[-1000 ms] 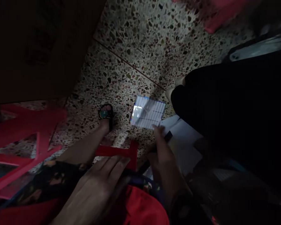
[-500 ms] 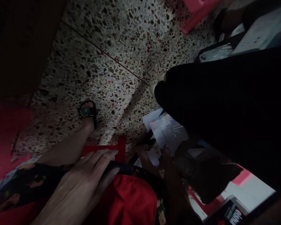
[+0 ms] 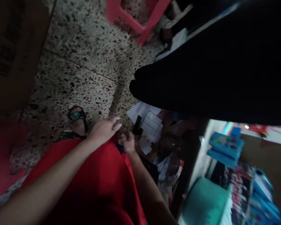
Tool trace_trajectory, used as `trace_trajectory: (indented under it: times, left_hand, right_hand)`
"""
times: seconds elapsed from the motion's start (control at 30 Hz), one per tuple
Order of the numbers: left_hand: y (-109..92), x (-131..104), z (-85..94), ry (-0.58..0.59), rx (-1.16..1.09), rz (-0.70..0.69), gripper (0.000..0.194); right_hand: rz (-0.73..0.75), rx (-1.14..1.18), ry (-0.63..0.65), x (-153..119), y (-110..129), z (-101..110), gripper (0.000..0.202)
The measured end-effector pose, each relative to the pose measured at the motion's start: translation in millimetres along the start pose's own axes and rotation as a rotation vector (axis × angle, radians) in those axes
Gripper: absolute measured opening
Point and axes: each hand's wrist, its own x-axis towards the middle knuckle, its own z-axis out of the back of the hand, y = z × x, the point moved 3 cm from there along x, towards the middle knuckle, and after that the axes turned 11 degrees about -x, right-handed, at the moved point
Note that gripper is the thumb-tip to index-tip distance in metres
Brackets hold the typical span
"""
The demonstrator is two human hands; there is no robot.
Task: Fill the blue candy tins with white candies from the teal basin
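A red cloth (image 3: 91,175) lies spread over my lap. My left hand (image 3: 104,129) reaches across its far edge, palm down, with the fingers stretched out and the thumb apart, holding nothing that I can see. To its right is my right hand (image 3: 129,143), near the cloth's right edge. Its fingers look bent but are smeared by motion, so I cannot tell whether they grip anything. Beyond the left hand, my foot in a black sandal (image 3: 76,116) rests on the speckled floor (image 3: 89,84).
Loose papers (image 3: 152,123) lie right of my hands, beside a dark desk edge (image 3: 189,168). A person's black-clad legs (image 3: 189,87) stand close on the right. Pink stools (image 3: 131,22), a cardboard box (image 3: 11,53), blue boxes (image 3: 226,145) and a teal object (image 3: 206,200) surround me.
My left hand has moved forward and slightly right. The right hand has come left, away from the papers. More of the red cloth now shows over my lap, and the view has shifted right.
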Motion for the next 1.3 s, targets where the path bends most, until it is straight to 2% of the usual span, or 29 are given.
trace_trajectory:
  times: [0.1,0.17,0.23,0.33,0.43,0.53,0.63,0.73,0.8,0.87,0.93,1.0,1.07,1.13,1.3]
  left_hand:
    - [-5.9,4.5,2.8,-0.080,0.037,-0.006,0.047]
    - [-11.3,0.9,0.9,-0.140,0.067,-0.021,0.049]
    - [-20.2,-7.2,-6.2,-0.150,0.118,-0.048,0.049]
    - [-48.4,-27.1,-26.1,-0.095,0.199,-0.102,0.047]
    - [-104.9,-62.9,-56.4,-0.030,0.214,-0.296,0.044]
    - [-179.4,-120.2,-94.1,0.009,0.142,-0.609,0.038]
    - [-252.1,-186.9,-133.5,0.002,0.075,-1.010,0.030]
    - [-312.5,-242.4,-178.9,-0.016,0.105,-1.418,0.028]
    - [-345.1,-264.9,-215.3,0.009,0.182,-1.593,0.034]
    - [-370.7,-273.7,-255.1,0.090,0.310,-1.643,0.042]
    - [-387.9,-271.5,-291.8,0.186,0.453,-1.599,0.051]
    - [-396.8,-263.3,-319.1,0.239,0.589,-1.521,0.058]
    - [-400.1,-255.1,-334.8,0.245,0.707,-1.473,0.060]
    - [-400.2,-250.0,-341.1,0.240,0.802,-1.460,0.056]
    - [-401.4,-248.3,-337.5,0.179,0.823,-1.432,0.039]
  right_hand:
    - [0.203,0.009,0.105,-76.6,40.2,12.8,0.044]
    - [0.281,-0.029,0.102,-135.3,48.7,35.9,0.051]
    - [0.228,-0.072,-0.056,-194.4,36.6,69.3,0.054]
    - [0.133,-0.112,-0.349,-284.6,-7.1,111.7,0.042]
    - [0.053,-0.176,-0.686,-376.4,-57.3,125.7,0.034]
    - [-0.072,-0.283,-0.982,-458.9,-100.1,114.7,0.037]
    - [-0.227,-0.434,-1.269,-517.7,-140.5,99.6,0.046]
    - [-0.514,-0.425,-1.524,-546.8,-189.4,95.6,0.054]
    - [-0.681,-0.338,-1.623,-552.3,-222.3,99.1,0.056]
    - [-0.755,-0.269,-1.684,-551.8,-249.8,104.1,0.054]
    - [-0.784,-0.215,-1.713,-549.9,-271.2,106.9,0.050]
    - [-0.814,-0.159,-1.715,-548.2,-286.9,106.0,0.047]
    - [-0.838,-0.116,-1.708,-547.1,-296.9,103.3,0.045]
    - [-0.836,-0.086,-1.697,-545.8,-302.0,101.5,0.044]
    - [-0.737,-0.070,-1.620,-540.7,-302.5,105.5,0.045]
